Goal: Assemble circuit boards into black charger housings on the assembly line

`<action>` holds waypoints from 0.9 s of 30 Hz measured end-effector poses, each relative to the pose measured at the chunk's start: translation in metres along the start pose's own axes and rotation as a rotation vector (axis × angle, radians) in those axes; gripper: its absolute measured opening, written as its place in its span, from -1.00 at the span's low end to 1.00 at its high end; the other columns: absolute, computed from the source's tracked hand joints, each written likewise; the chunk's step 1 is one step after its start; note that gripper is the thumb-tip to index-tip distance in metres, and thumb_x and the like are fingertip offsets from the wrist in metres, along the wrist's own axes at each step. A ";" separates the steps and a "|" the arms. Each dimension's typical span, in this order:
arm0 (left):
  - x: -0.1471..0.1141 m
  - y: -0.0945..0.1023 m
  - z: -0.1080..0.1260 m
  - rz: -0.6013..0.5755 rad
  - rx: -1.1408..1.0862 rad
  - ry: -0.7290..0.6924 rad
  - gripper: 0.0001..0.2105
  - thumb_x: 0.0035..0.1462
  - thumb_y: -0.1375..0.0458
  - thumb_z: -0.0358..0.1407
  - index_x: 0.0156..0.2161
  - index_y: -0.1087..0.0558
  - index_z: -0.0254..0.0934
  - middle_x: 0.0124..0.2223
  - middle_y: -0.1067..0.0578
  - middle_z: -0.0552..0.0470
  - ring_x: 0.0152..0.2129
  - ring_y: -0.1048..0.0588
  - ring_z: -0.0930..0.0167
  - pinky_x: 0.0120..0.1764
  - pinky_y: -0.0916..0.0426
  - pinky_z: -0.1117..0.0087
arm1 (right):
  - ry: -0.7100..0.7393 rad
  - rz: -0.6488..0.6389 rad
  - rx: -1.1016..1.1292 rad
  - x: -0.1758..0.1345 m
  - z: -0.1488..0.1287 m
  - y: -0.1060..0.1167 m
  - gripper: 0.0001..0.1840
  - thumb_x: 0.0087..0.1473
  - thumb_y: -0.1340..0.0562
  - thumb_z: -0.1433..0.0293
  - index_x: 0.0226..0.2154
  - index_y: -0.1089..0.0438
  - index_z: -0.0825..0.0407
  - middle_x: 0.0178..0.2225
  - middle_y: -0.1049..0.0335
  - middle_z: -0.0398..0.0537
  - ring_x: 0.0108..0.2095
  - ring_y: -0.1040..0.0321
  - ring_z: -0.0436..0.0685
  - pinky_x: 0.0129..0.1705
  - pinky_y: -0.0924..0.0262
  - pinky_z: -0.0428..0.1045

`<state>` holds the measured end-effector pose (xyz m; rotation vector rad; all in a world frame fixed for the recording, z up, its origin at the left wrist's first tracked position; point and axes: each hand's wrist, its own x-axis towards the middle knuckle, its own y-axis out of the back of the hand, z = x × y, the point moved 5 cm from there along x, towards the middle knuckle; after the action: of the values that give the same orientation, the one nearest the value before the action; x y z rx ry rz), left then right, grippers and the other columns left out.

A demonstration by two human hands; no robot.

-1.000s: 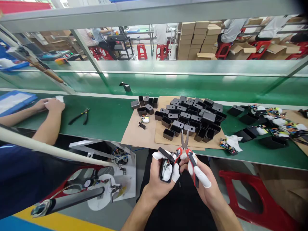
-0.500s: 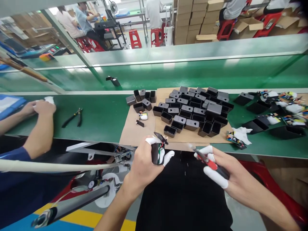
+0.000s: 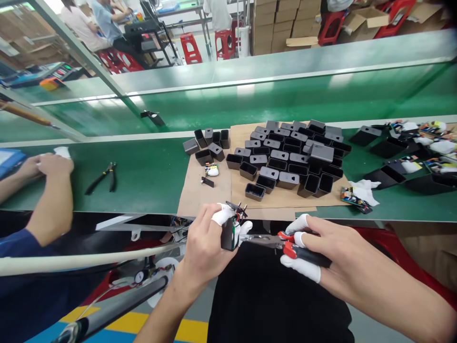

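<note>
The long-nosed steel pliers with red-and-black handles [image 3: 290, 249] could slip if pushed too hard, wrenching the open black plastic case [image 3: 227, 236] or scarring the green circuit board [image 3: 234, 228] inside; tugging the black cap with two metal pins [image 3: 235, 208] could strain the thin red wires [image 3: 238, 217]. The right hand [image 3: 339, 252] grips the pliers' handles; the left hand [image 3: 205, 240] clasps the case, left of the pliers' tips. Whether those tips pinch anything, I cannot tell.

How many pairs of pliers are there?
2: red-and-black pliers in the right hand, and black-handled pliers lying on the green bench to the left. More may be hidden.
</note>
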<state>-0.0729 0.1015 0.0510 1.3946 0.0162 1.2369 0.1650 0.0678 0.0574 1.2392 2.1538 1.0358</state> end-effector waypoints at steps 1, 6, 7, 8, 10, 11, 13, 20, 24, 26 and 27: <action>0.000 0.000 0.001 -0.003 0.001 -0.006 -0.65 0.18 -0.32 -0.44 0.05 -0.37 -0.37 -0.14 -0.50 -0.22 -0.24 -0.48 0.21 -0.22 -0.49 0.19 | -0.005 0.000 -0.004 0.000 0.001 0.000 -0.82 0.39 -0.30 0.24 -0.26 -0.52 -0.07 -0.19 -0.50 -0.03 -0.31 -0.47 0.11 -0.30 -0.36 -0.01; 0.000 -0.001 0.005 -0.021 0.017 -0.036 -0.65 0.16 -0.29 -0.53 0.04 -0.39 -0.41 -0.14 -0.52 -0.25 -0.23 -0.47 0.19 -0.23 -0.47 0.19 | -0.034 0.001 -0.023 0.001 -0.003 -0.001 -0.83 0.40 -0.28 0.27 -0.26 -0.51 -0.06 -0.19 -0.48 -0.04 -0.30 -0.45 0.10 -0.29 -0.32 -0.02; -0.001 -0.002 0.006 -0.027 0.031 -0.046 -0.65 0.16 -0.29 -0.55 0.04 -0.39 -0.41 -0.14 -0.52 -0.26 -0.23 -0.47 0.19 -0.24 -0.47 0.19 | -0.047 -0.004 -0.028 0.001 -0.004 -0.001 -0.83 0.41 -0.28 0.28 -0.26 -0.50 -0.06 -0.19 -0.48 -0.04 -0.30 -0.45 0.10 -0.28 -0.32 -0.01; -0.002 -0.003 0.006 -0.036 0.043 -0.053 -0.65 0.15 -0.28 -0.55 0.03 -0.40 -0.41 -0.14 -0.52 -0.27 -0.23 -0.46 0.18 -0.24 -0.46 0.18 | -0.059 -0.014 -0.031 0.001 -0.003 -0.002 -0.83 0.41 -0.27 0.29 -0.25 -0.50 -0.06 -0.19 -0.47 -0.04 -0.29 -0.44 0.10 -0.27 -0.31 -0.01; -0.005 -0.005 0.005 -0.062 0.062 -0.066 -0.66 0.15 -0.26 -0.57 0.04 -0.41 -0.42 -0.13 -0.51 -0.28 -0.21 -0.46 0.16 -0.23 -0.46 0.17 | -0.067 -0.046 -0.030 0.000 -0.002 -0.004 -0.83 0.42 -0.26 0.27 -0.24 -0.49 -0.06 -0.20 -0.45 -0.05 -0.28 -0.42 0.10 -0.26 -0.28 0.00; -0.005 -0.005 0.005 -0.075 0.068 -0.069 -0.65 0.14 -0.25 -0.58 0.04 -0.41 -0.42 -0.13 -0.51 -0.28 -0.21 -0.46 0.16 -0.23 -0.46 0.17 | -0.067 -0.063 -0.027 0.000 -0.001 -0.006 -0.83 0.43 -0.25 0.26 -0.24 -0.48 -0.07 -0.20 -0.44 -0.06 -0.28 -0.41 0.11 -0.26 -0.27 0.00; -0.006 -0.007 0.004 -0.094 0.080 -0.075 -0.63 0.13 -0.22 -0.61 0.05 -0.42 -0.43 -0.12 -0.52 -0.28 -0.20 -0.46 0.15 -0.21 -0.47 0.16 | -0.081 -0.089 -0.029 -0.001 0.001 -0.008 -0.81 0.43 -0.24 0.25 -0.26 -0.46 -0.07 -0.21 -0.41 -0.07 -0.29 -0.39 0.11 -0.29 -0.21 0.00; 0.000 -0.010 0.008 -0.123 0.146 -0.131 -0.65 0.12 -0.15 -0.63 0.02 -0.43 -0.39 -0.13 -0.53 -0.26 -0.22 -0.44 0.17 -0.25 -0.45 0.20 | -0.132 -0.122 -0.082 0.002 0.001 -0.011 -0.78 0.42 -0.22 0.25 -0.31 -0.40 -0.09 -0.26 -0.37 -0.11 -0.32 -0.33 0.13 -0.32 -0.09 0.02; -0.001 -0.015 0.007 -0.164 0.171 -0.141 -0.66 0.10 -0.15 -0.60 0.00 -0.40 -0.38 -0.12 -0.52 -0.26 -0.23 -0.42 0.16 -0.27 -0.44 0.19 | -0.210 -0.124 -0.035 0.011 0.005 -0.005 -0.68 0.40 -0.21 0.02 -0.22 -0.36 -0.09 -0.27 -0.43 -0.12 -0.34 -0.37 0.14 -0.31 -0.11 0.02; -0.002 -0.019 0.005 -0.189 0.187 -0.116 -0.67 0.10 -0.17 -0.57 0.00 -0.38 -0.39 -0.10 -0.51 -0.28 -0.22 -0.42 0.14 -0.25 -0.46 0.17 | -0.269 -0.142 0.023 0.017 0.010 -0.003 -0.59 0.37 -0.21 -0.08 -0.12 -0.35 -0.09 -0.24 -0.48 -0.10 -0.31 -0.41 0.17 -0.30 -0.14 0.02; -0.003 -0.021 0.003 -0.203 0.202 -0.091 -0.67 0.10 -0.17 -0.56 0.01 -0.37 -0.39 -0.10 -0.50 -0.28 -0.22 -0.41 0.14 -0.24 -0.46 0.16 | -0.279 -0.167 0.045 0.021 0.012 -0.003 -0.57 0.37 -0.19 -0.09 -0.11 -0.35 -0.08 -0.24 -0.50 -0.09 -0.30 -0.43 0.17 -0.29 -0.15 0.02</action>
<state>-0.0587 0.1039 0.0349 1.5806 0.2202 1.0237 0.1608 0.0897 0.0473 1.1270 2.0321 0.7037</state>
